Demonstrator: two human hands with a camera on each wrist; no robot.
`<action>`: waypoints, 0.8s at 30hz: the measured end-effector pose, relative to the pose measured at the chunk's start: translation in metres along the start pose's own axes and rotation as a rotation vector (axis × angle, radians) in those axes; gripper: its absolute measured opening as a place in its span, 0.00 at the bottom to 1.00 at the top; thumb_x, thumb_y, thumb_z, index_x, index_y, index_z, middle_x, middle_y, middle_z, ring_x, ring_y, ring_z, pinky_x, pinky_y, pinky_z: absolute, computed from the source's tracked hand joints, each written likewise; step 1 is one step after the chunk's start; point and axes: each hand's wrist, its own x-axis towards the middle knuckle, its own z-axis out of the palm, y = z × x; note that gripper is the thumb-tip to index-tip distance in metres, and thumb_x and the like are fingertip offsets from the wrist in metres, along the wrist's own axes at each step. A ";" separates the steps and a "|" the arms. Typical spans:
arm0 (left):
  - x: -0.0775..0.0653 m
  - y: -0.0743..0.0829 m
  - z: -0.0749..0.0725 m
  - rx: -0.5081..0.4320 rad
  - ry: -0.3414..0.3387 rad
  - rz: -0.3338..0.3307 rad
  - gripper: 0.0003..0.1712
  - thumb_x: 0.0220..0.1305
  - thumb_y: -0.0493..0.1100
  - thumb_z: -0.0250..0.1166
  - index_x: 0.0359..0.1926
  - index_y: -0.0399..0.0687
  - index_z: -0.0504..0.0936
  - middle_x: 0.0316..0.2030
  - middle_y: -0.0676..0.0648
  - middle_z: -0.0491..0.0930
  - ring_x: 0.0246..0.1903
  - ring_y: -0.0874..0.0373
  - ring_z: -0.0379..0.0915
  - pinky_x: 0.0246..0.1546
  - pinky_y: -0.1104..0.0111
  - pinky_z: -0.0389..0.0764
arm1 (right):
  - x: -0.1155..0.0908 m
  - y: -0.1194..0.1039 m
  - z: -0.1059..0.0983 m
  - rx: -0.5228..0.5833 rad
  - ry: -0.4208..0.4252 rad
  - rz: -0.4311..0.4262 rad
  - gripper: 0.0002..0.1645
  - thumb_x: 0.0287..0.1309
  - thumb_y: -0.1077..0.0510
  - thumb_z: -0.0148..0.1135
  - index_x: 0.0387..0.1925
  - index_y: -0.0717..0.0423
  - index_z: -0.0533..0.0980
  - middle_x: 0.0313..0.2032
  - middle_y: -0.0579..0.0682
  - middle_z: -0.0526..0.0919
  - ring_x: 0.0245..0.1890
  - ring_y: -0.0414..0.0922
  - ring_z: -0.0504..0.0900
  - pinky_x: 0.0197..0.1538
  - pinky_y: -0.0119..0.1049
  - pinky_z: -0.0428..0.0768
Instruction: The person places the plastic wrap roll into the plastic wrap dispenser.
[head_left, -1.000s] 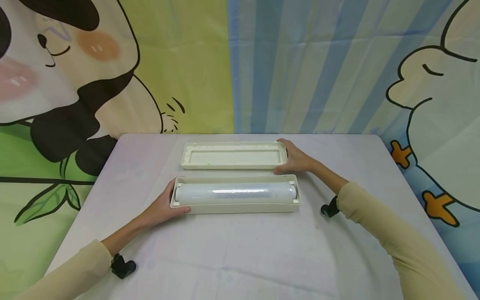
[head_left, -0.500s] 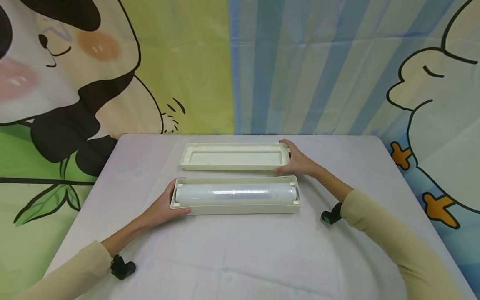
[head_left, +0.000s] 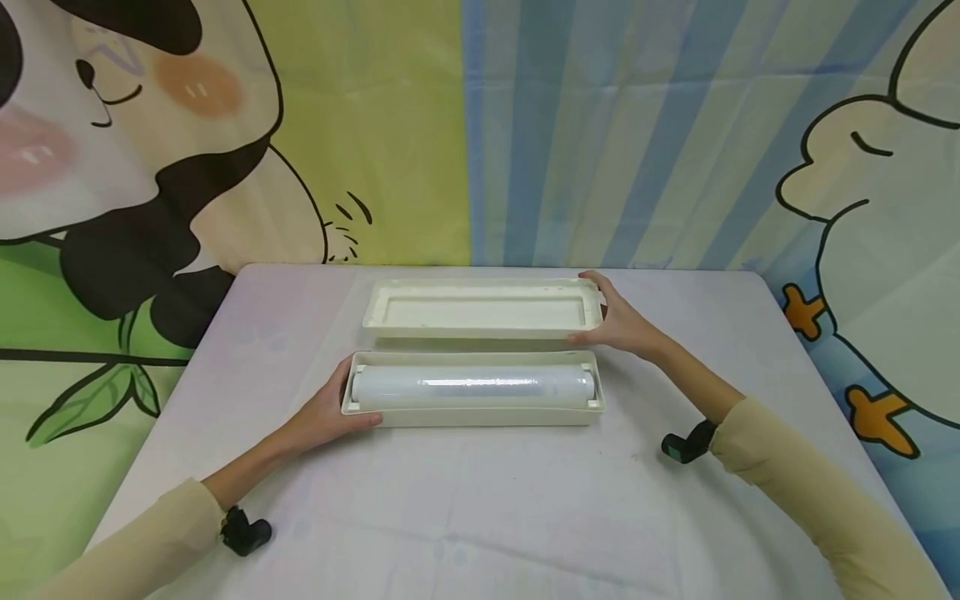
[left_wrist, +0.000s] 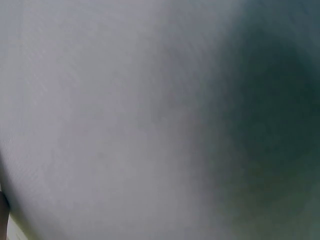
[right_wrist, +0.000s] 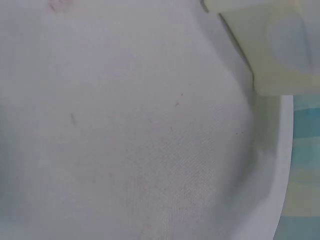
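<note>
A long cream plastic box (head_left: 480, 417) sits on the table with a shiny, clear-wrapped roll that looks like cling film (head_left: 472, 387) lying lengthwise inside. My left hand (head_left: 327, 407) grips the box's left end, thumb on the front wall and the other fingers behind the end. Beyond the box, its matching lid (head_left: 480, 314) shows its recessed inner side. My right hand (head_left: 618, 318) holds the lid's right end between thumb and fingers, and a shadow lies under the lid's front edge. In the left wrist view, only a sliver of a finger (left_wrist: 4, 215) shows.
A white cloth covers the table (head_left: 480, 508), whose far edge meets a cartoon-printed curtain (head_left: 585, 133). Black wrist cameras hang below both sleeves. Cream plastic edges (right_wrist: 285, 60) fill the upper right corner of the right wrist view.
My right hand has moved right and slightly up with the lid, which now looks larger and raised, with a shadow beneath it. My left hand and the box have stayed in place.
</note>
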 end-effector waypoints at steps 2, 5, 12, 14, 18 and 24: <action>0.000 0.000 0.000 0.000 0.000 -0.002 0.60 0.52 0.48 0.74 0.76 0.49 0.43 0.61 0.43 0.66 0.53 0.50 0.67 0.49 0.61 0.72 | -0.005 -0.003 -0.001 -0.002 0.015 0.000 0.65 0.45 0.55 0.77 0.74 0.42 0.42 0.69 0.54 0.57 0.63 0.59 0.69 0.54 0.47 0.75; 0.001 0.000 0.000 0.002 0.001 -0.006 0.60 0.52 0.48 0.74 0.75 0.50 0.44 0.61 0.44 0.67 0.52 0.51 0.67 0.49 0.63 0.72 | -0.012 -0.007 -0.002 -0.001 0.027 -0.009 0.64 0.45 0.57 0.76 0.74 0.42 0.43 0.68 0.54 0.58 0.61 0.59 0.71 0.51 0.42 0.77; 0.001 0.001 0.000 0.005 -0.002 0.001 0.60 0.52 0.48 0.74 0.76 0.50 0.43 0.61 0.43 0.66 0.53 0.50 0.67 0.50 0.63 0.71 | -0.024 -0.015 0.001 0.030 0.029 -0.037 0.63 0.44 0.60 0.76 0.73 0.42 0.45 0.66 0.56 0.60 0.55 0.58 0.73 0.45 0.36 0.79; 0.000 0.002 0.000 0.008 -0.003 0.000 0.61 0.53 0.49 0.74 0.76 0.51 0.42 0.62 0.44 0.66 0.54 0.50 0.66 0.50 0.63 0.71 | -0.027 -0.018 0.003 0.040 0.021 -0.042 0.62 0.44 0.60 0.77 0.72 0.42 0.46 0.65 0.56 0.61 0.55 0.58 0.74 0.44 0.37 0.80; -0.001 0.003 -0.001 0.005 -0.002 0.001 0.62 0.52 0.49 0.74 0.76 0.59 0.41 0.61 0.45 0.66 0.54 0.51 0.66 0.51 0.63 0.71 | -0.032 -0.021 0.006 0.044 0.008 -0.063 0.62 0.43 0.61 0.77 0.71 0.42 0.46 0.65 0.57 0.61 0.55 0.58 0.74 0.44 0.39 0.81; 0.001 -0.001 -0.002 0.013 -0.009 0.006 0.61 0.53 0.50 0.74 0.76 0.68 0.41 0.61 0.47 0.67 0.54 0.52 0.66 0.51 0.64 0.70 | -0.039 -0.023 0.010 0.037 0.009 -0.100 0.63 0.42 0.62 0.77 0.71 0.44 0.46 0.64 0.57 0.62 0.55 0.58 0.74 0.45 0.42 0.81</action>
